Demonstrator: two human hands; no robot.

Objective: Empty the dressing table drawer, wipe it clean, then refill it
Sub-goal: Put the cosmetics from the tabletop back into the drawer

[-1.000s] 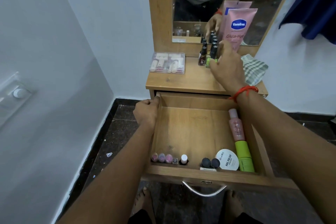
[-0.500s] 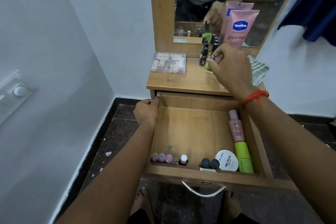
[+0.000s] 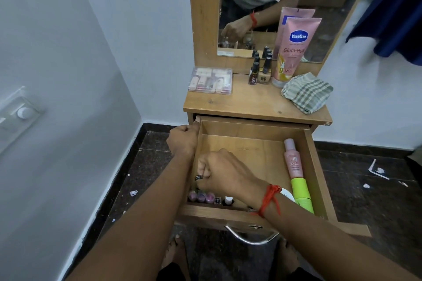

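Observation:
The wooden drawer (image 3: 255, 143) of the dressing table is pulled open. My left hand (image 3: 182, 140) grips its left wall near the back corner. My right hand (image 3: 225, 171) is down inside the drawer at the front left, fingers closed on a small nail polish bottle (image 3: 198, 177) with a black cap. Below it stand three pink-capped little bottles (image 3: 201, 196) and a white-capped bottle (image 3: 228, 201) along the front wall. A pink bottle (image 3: 293, 162) and a green tube (image 3: 301, 191) lie along the right wall. A white round tin (image 3: 288, 194) is partly hidden by my wrist.
On the tabletop (image 3: 251, 105) stand a clear plastic box (image 3: 211, 80), two nail polish bottles (image 3: 259, 73), a pink Vaseline tube (image 3: 292, 52) and a folded checked cloth (image 3: 307, 92). A mirror (image 3: 262, 7) rises behind. White wall is close on the left; a blue garment (image 3: 392, 11) hangs right.
My right hand has come from the bottles on the tabletop down into the drawer's front left, carrying a small nail polish bottle. My left hand has stayed on the drawer wall.

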